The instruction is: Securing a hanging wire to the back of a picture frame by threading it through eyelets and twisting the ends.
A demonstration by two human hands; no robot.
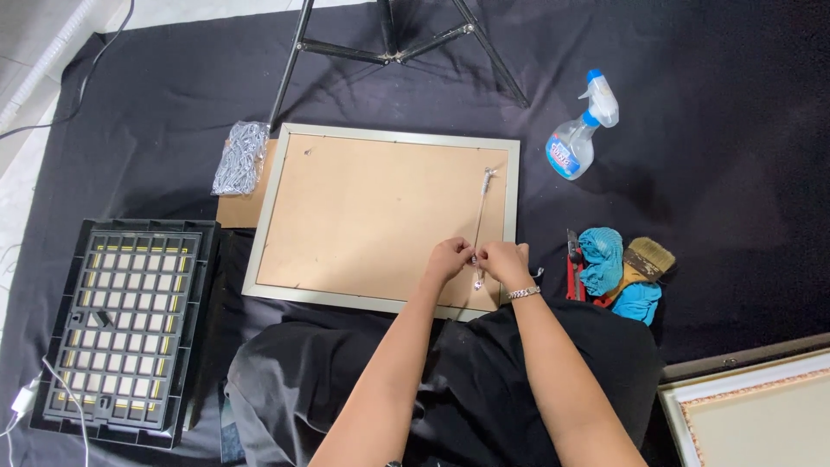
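Observation:
A picture frame [285, 186] with a pale rim lies face down on the black cloth, its brown backing board up. A thin silvery wire [482, 203] runs down the board's right side from a fastening near the top. My left hand [448, 259] and my right hand [503, 259] meet at the wire's lower end near the frame's bottom right corner, both pinching it. A bracelet sits on my right wrist.
A spray bottle [577, 134] stands at the right. Blue cloths [603, 258], a paintbrush [647, 258] and a red tool lie beside the frame. A bag of small metal parts [241, 156] rests at the top left, a black grid crate [125, 324] at the left, tripod legs [389, 43] behind, another frame [752, 406] at the bottom right.

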